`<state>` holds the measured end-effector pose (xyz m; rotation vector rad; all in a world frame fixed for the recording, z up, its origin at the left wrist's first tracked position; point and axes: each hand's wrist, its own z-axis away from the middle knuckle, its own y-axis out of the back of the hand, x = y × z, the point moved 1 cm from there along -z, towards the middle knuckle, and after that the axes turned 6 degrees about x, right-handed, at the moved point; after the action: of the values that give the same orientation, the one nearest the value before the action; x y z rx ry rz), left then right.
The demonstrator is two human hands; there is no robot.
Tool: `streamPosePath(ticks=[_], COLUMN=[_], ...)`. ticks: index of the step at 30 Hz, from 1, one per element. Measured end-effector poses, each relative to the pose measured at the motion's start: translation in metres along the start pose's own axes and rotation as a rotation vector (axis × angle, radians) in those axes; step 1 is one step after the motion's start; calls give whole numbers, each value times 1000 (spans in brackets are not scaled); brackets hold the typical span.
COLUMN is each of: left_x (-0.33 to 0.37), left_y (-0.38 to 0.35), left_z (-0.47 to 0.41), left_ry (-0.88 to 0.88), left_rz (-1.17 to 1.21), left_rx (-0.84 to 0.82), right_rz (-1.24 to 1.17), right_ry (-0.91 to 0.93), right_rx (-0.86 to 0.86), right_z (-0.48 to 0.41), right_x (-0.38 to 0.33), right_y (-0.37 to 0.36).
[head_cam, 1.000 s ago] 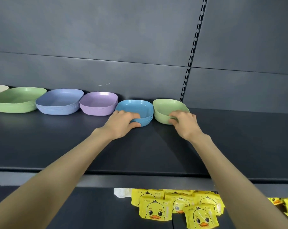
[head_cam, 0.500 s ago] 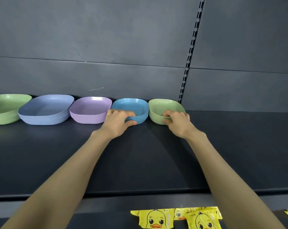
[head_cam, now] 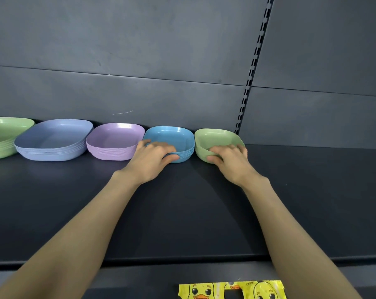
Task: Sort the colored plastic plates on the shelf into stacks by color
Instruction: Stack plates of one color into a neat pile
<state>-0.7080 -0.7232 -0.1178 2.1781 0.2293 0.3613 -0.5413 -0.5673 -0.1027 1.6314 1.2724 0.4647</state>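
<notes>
Stacks of plastic plates stand in a row along the back of the dark shelf (head_cam: 204,212). From the left: a large green stack (head_cam: 3,137), a large periwinkle stack (head_cam: 53,140), a small purple stack (head_cam: 116,141), a small blue stack (head_cam: 172,139) and a small green stack (head_cam: 217,139). My left hand (head_cam: 154,156) grips the front rim of the blue stack, fingers over the rim and thumb under its side. My right hand (head_cam: 230,158) holds the front rim of the small green stack the same way.
A slotted upright (head_cam: 253,67) runs up the grey back panel just behind the small green stack. Bare shelf stretches to the right of it. Yellow duck-printed packets (head_cam: 232,290) lie on the lower shelf below the front edge.
Both hands keep their hold on the blue and small green stacks. The view has shifted a little, so the row sits slightly further right in the frame.
</notes>
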Motion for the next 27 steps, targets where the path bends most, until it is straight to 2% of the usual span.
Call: streamPosePath(ticks=[27], left_x=[11], left_y=[4], left_z=[1], left_ry=[8], left_rz=[-19], left_rx=[50], right_rz=[10], right_ry=[46], right_rx=[-48], right_z=[-4], right_x=[3], right_y=[0])
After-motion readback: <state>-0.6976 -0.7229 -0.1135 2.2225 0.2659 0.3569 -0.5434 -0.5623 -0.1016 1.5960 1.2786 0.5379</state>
